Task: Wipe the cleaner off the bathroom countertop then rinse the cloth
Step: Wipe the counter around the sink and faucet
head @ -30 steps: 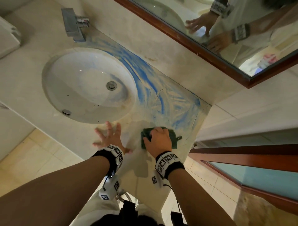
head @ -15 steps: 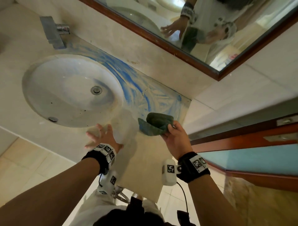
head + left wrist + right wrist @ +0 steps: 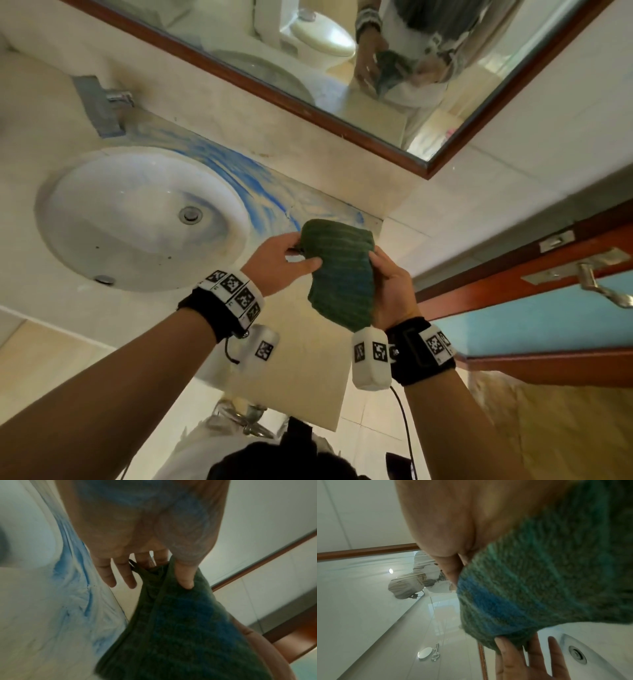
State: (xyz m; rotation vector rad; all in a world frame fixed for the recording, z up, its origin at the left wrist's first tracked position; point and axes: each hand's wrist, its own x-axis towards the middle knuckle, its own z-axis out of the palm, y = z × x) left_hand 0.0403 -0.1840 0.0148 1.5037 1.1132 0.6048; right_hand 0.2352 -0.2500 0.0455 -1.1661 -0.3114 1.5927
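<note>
A dark green ribbed cloth, stained blue in places, hangs in the air above the right end of the beige countertop. My left hand pinches its upper left edge between thumb and fingers. My right hand grips its right side against the palm. In the left wrist view the cloth hangs from the thumb, with two fingers straight beside it. In the right wrist view the cloth shows a blue band. Blue cleaner streaks curve along the counter behind the white sink basin.
A metal faucet stands at the back left of the basin. A wood-framed mirror hangs above the counter. At the right is a wooden door with a metal handle. Tiled floor lies below the counter edge.
My right hand lifted the cloth off the counter. My left hand left the countertop and took hold of the cloth's left edge. The view shifted up and right.
</note>
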